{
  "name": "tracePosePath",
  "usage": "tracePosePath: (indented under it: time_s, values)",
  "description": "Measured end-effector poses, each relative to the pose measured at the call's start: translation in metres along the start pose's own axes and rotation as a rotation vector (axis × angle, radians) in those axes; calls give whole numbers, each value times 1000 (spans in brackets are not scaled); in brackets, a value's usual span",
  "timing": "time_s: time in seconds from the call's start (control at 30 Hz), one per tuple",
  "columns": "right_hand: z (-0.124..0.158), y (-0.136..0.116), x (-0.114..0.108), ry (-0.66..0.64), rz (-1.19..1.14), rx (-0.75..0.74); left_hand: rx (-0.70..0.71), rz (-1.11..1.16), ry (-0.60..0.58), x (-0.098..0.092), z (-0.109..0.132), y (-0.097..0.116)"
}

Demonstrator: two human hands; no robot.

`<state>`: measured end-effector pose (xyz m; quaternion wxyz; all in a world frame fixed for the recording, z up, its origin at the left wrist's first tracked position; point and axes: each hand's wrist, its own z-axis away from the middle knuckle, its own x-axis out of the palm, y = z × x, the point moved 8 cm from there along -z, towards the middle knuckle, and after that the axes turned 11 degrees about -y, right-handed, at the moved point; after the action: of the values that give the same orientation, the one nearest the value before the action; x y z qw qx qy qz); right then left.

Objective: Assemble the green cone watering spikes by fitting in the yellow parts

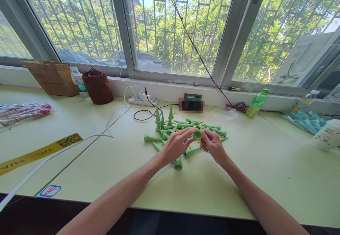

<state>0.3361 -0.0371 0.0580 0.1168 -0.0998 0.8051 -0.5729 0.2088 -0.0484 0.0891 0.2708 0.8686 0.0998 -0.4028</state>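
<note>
Between my two hands is a green plastic piece (197,135) with its round hollow end facing me. My left hand (177,144) grips it from the left with thumb and fingers. Pressed against its right side are the closed fingers of my right hand (212,145); whether they hold a smaller part is hidden. Around and behind my hands lies a pile of green cone-shaped spikes (151,138) with small yellow pieces mixed in. Several spikes (170,114) stand upright at the back left of the pile. One green piece (177,164) lies nearer me, its open end toward me.
Behind the pile are a power strip (143,101), black cable and small box (191,104). Left are a cardboard box (54,79), brown bag (97,87) and white cable (107,127). Right are a green bottle (257,104) and white cup (328,135).
</note>
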Motion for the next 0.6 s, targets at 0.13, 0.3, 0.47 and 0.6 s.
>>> tracePosePath:
  time_s: [0.13, 0.3, 0.47, 0.6]
  values:
    - [-1, 7, -1, -7, -8, 30, 47, -31, -23, 2, 0, 2]
    - [-1, 13, -3, -2, 20, 59, 59, -74, -42, 3, 0, 3]
    - [-2, 15, -5, 40, 32, 39, -5, -27, -59, 5, -2, 1]
    - [-2, 14, -9, 100, -9, 13, -127, 104, 0, 3, -3, -9]
